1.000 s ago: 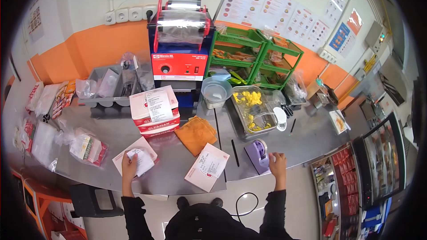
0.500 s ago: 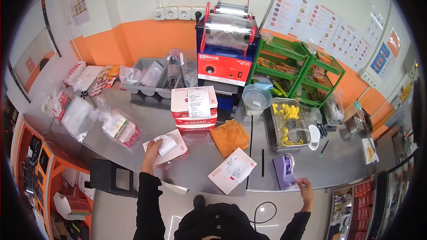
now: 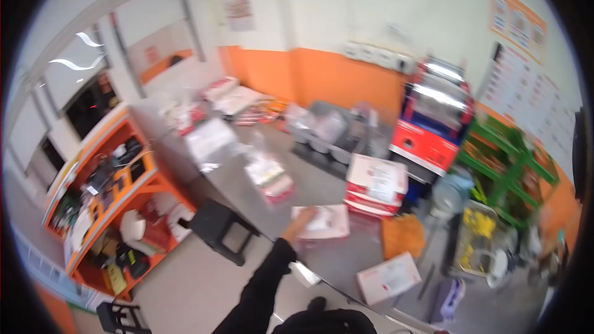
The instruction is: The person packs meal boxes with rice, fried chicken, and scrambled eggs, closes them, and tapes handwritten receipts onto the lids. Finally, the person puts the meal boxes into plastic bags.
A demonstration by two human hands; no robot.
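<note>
My left hand (image 3: 301,221) is closed on a crumpled white paper slip (image 3: 320,219), low over a pale pink box (image 3: 337,222) on the steel counter (image 3: 346,266). The image is blurred. My right hand is not clearly visible; it is beyond the lower frame edge, near the purple tape dispenser (image 3: 448,301). Another pink box (image 3: 390,278) with a printed slip lies nearer the counter's front edge. Behind stand stacked red and white boxes (image 3: 374,185), with an orange cloth (image 3: 403,235) beside them.
A red and blue sealing machine (image 3: 427,142) stands behind the boxes, near green racks (image 3: 501,167) and a tray of yellow food (image 3: 476,235). Bagged items (image 3: 269,176) lie at the left. A black stool (image 3: 223,226) and an orange shelf (image 3: 139,185) stand beside the counter.
The view has swung left, bringing more of the shelf and stool into sight. My left hand remains at the slip and box. My right hand has dropped out of clear view.
</note>
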